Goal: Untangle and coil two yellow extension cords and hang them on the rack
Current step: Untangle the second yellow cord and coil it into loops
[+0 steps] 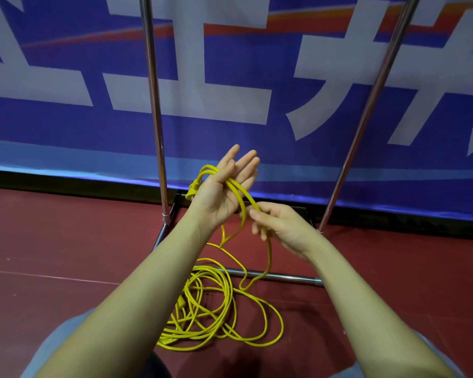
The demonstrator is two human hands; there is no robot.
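My left hand [224, 186] is raised palm-up with its fingers straight. Loops of a yellow extension cord [236, 192] lie across the palm and wrap round behind the hand, where a yellow plug [192, 190] hangs. My right hand [276, 222] pinches a strand of that cord just below the left palm. From there the cord drops to a tangled yellow heap [216, 309] on the floor between my knees. The metal rack [155, 105] stands right behind my hands.
The rack's second upright [372, 105] rises at the right, and its base bar [281, 277] lies on the dark red floor [66, 236] under the hanging cord. A blue banner with large white characters [230, 99] stands behind the rack.
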